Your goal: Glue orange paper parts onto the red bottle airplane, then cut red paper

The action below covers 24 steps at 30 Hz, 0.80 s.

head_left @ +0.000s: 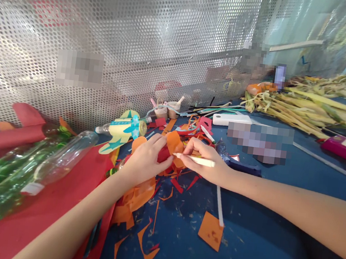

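Left forearm (86, 215) over red paper sheet (57, 199); left hand (145, 160) grip closed on red paper piece (164, 154), right hand (206, 159) grip clamped on white pen (203, 161), tip by orange paper disc (174, 142): best brace piece, stroke lightly.
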{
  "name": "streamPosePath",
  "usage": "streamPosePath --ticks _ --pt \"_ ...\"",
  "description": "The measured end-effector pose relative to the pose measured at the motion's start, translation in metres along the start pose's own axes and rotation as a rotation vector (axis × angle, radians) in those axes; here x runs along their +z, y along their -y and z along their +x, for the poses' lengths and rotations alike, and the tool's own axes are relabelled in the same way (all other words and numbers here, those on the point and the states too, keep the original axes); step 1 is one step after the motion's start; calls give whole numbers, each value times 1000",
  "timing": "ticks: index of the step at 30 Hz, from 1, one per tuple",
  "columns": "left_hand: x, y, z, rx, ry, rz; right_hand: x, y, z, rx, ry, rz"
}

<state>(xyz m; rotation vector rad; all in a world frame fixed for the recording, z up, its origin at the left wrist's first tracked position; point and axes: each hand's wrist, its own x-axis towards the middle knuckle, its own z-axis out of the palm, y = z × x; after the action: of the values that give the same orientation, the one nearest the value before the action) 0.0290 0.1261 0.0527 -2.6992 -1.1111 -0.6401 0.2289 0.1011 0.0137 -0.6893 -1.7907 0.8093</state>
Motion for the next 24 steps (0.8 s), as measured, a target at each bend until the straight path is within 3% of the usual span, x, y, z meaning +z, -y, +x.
streamPosePath --ticks 24 --pt "1 1 0 12 0 -5 -1 1 1 33 -7 -69"
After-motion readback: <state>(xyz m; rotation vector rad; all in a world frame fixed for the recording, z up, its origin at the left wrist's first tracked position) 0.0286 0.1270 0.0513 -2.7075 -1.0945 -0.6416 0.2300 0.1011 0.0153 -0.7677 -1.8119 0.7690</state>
